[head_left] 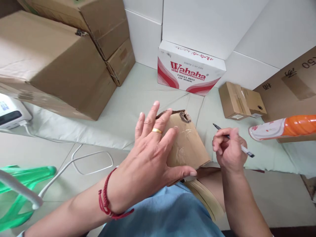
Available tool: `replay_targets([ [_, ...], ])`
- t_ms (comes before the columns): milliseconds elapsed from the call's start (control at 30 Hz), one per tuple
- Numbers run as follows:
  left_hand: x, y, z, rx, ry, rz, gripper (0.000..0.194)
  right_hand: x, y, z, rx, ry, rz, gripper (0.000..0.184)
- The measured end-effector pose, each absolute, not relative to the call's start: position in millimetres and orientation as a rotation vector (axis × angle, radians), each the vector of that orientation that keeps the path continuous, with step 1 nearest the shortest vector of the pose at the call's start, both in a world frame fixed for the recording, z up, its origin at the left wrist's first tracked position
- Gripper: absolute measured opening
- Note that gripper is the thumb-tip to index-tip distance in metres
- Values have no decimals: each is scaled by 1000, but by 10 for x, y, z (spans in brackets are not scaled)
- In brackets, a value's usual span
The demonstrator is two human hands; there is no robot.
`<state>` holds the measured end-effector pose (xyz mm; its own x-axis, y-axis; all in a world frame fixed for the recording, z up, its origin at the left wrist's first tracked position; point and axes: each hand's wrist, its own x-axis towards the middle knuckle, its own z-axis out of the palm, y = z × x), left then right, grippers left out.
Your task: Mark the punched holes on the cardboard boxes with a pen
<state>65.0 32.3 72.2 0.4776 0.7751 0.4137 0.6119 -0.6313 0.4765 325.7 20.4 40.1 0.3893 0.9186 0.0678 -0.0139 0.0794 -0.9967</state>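
Observation:
A small brown cardboard box (189,144) with clear tape on top rests on my lap. My left hand (150,154), with a gold ring and a red cord bracelet at the wrist, lies flat on the box with its fingers spread, the thumb along the near edge. My right hand (228,149) hovers just right of the box, fingers closed around a pen (245,151) whose dark tip points up and left toward the box. The pen tip is off the cardboard.
Large brown cartons (54,56) are stacked at the left. A white and red Wahaha water carton (190,67) stands against the white wall. A small taped box (242,100), an orange and white bottle (283,127), a green plastic stool (22,191) and a white cable (81,159) lie around.

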Motion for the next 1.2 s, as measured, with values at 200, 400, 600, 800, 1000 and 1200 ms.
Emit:
replay_targets([
  [200, 768, 300, 878, 2582, 1152, 829, 52, 3285, 387, 651, -1210, -899, 1029, 49],
  [400, 803, 263, 833, 2555, 1031, 872, 48, 3120, 508, 750, -1229, -1032, 1030, 26],
  [600, 773, 309, 798, 2549, 995, 931, 45, 2909, 632, 820, -1211, -1315, 846, 25],
  [800, 760, 301, 779, 2554, 993, 918, 43, 2752, 708, 920, -1277, -1650, 620, 28],
  [1000, 797, 274, 754, 2533, 1012, 930, 45, 2679, 813, 955, -1327, -1765, 487, 26],
  [1200, 782, 259, 749, 2536, 1025, 914, 45, 2602, 844, 919, -1338, -1735, 377, 25],
])
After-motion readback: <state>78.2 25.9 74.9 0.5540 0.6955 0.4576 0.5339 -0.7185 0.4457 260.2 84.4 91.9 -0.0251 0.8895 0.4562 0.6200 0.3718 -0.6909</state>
